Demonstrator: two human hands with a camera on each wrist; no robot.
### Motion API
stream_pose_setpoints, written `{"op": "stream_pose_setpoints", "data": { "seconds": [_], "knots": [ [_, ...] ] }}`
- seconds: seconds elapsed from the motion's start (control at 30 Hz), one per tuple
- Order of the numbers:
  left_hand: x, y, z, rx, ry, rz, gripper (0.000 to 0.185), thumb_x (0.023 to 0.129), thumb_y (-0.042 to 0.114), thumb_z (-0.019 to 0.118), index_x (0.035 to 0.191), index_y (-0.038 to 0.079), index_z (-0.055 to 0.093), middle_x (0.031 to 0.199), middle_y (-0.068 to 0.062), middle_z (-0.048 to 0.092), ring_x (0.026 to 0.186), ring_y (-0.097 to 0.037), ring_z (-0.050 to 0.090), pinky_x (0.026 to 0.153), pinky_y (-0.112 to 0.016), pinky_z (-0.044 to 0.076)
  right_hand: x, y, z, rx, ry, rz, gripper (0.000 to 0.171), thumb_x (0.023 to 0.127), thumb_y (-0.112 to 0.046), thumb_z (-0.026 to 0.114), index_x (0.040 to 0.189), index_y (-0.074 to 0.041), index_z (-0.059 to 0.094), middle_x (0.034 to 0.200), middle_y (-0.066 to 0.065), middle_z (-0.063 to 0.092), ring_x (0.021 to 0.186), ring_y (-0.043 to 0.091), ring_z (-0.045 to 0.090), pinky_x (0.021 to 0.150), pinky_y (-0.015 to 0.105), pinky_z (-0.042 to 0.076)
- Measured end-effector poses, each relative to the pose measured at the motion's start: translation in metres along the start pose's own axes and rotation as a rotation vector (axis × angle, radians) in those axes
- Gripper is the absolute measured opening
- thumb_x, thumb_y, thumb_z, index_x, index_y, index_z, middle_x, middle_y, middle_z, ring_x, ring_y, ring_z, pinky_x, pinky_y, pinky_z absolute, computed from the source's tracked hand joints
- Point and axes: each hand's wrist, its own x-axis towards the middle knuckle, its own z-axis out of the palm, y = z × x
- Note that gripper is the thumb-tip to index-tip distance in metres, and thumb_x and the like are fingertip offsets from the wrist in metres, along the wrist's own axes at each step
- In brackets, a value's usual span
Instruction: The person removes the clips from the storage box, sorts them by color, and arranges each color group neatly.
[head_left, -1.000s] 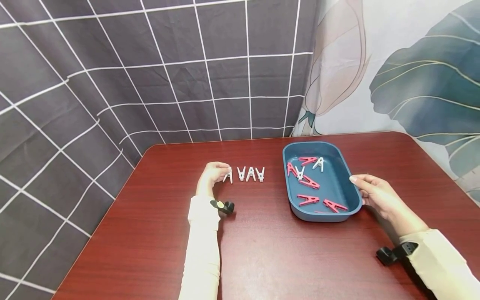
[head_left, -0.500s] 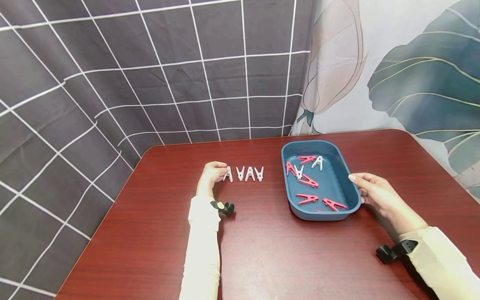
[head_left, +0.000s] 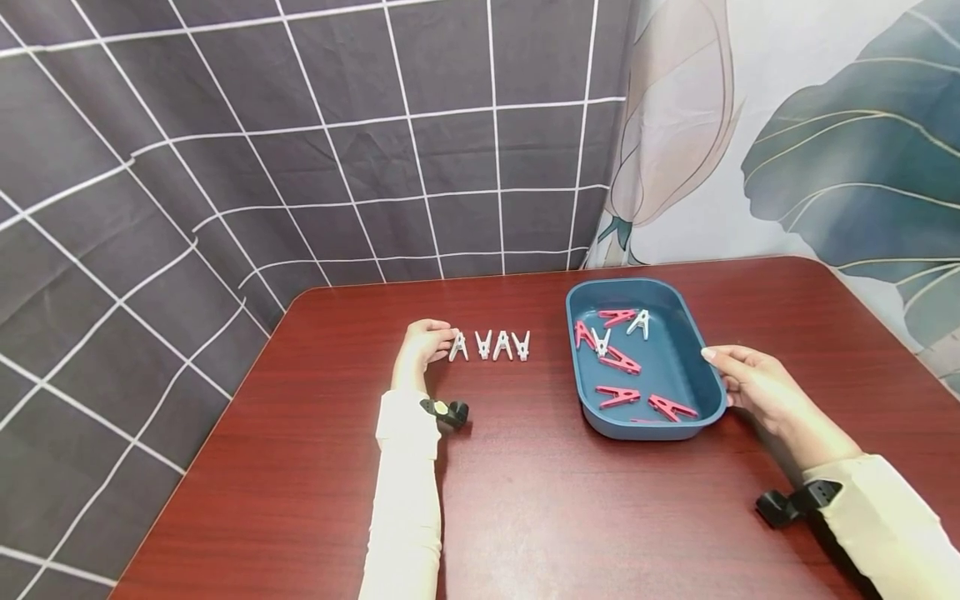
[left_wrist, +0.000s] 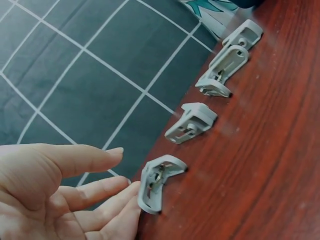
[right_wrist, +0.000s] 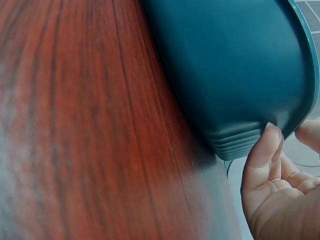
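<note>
Several white clothespins stand in a short row on the table in the head view. My left hand is beside the leftmost clothespin. In the left wrist view, the thumb is raised away from that clothespin, and the fingertips lie against or right beside its side. My right hand grips the right rim of a blue plastic tray, thumb over the rim and fingers beneath. Inside the tray lie several red clothespins and two white clothespins.
The dark red wooden table ends at a grey curtain with white grid lines at the back and left. A floral cloth hangs behind the right side. Each wrist wears a black strap with a small camera.
The left hand has drawn slightly left from the leftmost clothespin, whose shape now shows more fully. The right hand keeps its hold on the tray. The head view has shifted slightly.
</note>
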Motion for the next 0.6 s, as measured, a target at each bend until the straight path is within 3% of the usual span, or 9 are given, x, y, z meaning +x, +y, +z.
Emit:
{"op": "stream_pose_setpoints", "data": {
  "seconds": [0.1,0.27,0.6],
  "knots": [
    [-0.003,0.007,-0.001,0.008,0.037,0.018,0.034,0.089,0.010,0.063,0.119,-0.004,0.057,0.121,-0.022,0.061,0.110,-0.032,0.061,0.095,-0.040,0.049,0.000,0.000,0.000,-0.003,-0.003,-0.004,0.013,0.096,-0.021,0.056,0.090,-0.029,0.064,0.071,-0.006,0.065,0.059,0.008,0.060,0.054,0.022,0.052],
    [-0.010,0.021,0.000,-0.019,0.090,0.124,0.034,0.089,0.012,0.062,0.118,-0.005,0.057,0.121,-0.023,0.061,0.108,-0.037,0.061,0.095,-0.043,0.048,0.000,-0.001,0.000,-0.016,-0.004,-0.012,0.015,0.096,-0.021,0.055,0.089,-0.030,0.065,0.072,-0.007,0.066,0.060,0.008,0.060,0.054,0.022,0.052],
    [-0.034,0.051,0.020,-0.055,0.073,0.273,0.028,0.089,0.012,0.062,0.112,-0.004,0.061,0.114,-0.024,0.065,0.103,-0.039,0.062,0.093,-0.048,0.048,0.001,0.001,-0.001,-0.050,0.008,-0.010,0.014,0.096,-0.023,0.055,0.089,-0.032,0.064,0.072,-0.008,0.065,0.060,0.008,0.060,0.054,0.023,0.053]
  ]
}}
